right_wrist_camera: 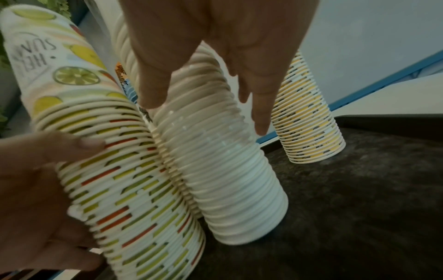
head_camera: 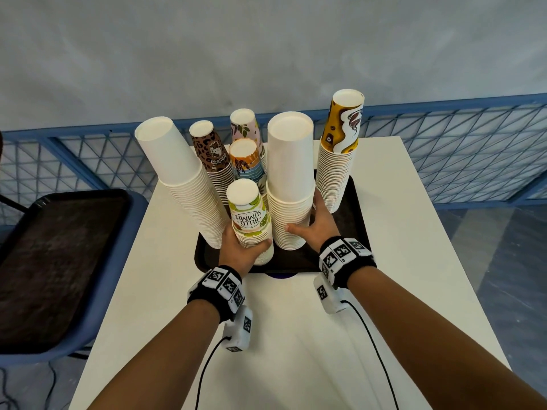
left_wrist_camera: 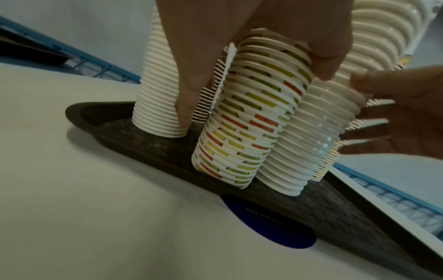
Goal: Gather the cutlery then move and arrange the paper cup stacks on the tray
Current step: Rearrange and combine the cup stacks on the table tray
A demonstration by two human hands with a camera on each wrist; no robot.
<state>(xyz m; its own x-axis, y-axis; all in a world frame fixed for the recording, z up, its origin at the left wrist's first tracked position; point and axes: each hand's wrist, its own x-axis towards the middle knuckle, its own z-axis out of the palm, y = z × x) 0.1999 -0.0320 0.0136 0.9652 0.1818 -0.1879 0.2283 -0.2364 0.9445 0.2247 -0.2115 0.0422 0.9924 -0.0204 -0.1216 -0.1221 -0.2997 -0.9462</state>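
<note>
A dark tray (head_camera: 352, 235) on the white table carries several upside-down paper cup stacks. My left hand (head_camera: 247, 247) grips the "Hello Summer" lemon-print stack (head_camera: 250, 220) at the tray's front; in the left wrist view this stack (left_wrist_camera: 246, 117) leans, its base on the tray (left_wrist_camera: 155, 142). My right hand (head_camera: 310, 220) rests with straight fingers against the tall white stack (head_camera: 291, 173), thumb in front, fingers round its right side. The right wrist view shows both stacks touching (right_wrist_camera: 215, 161). No cutlery is visible.
Also on the tray stand a leaning white stack (head_camera: 177, 173), a leopard-print stack (head_camera: 211, 152), a pink leaf stack (head_camera: 245, 125), an orange palm stack (head_camera: 245, 158) and a yellow coffee-print stack (head_camera: 340, 149). A second dark tray (head_camera: 59, 247) lies on a blue chair at left.
</note>
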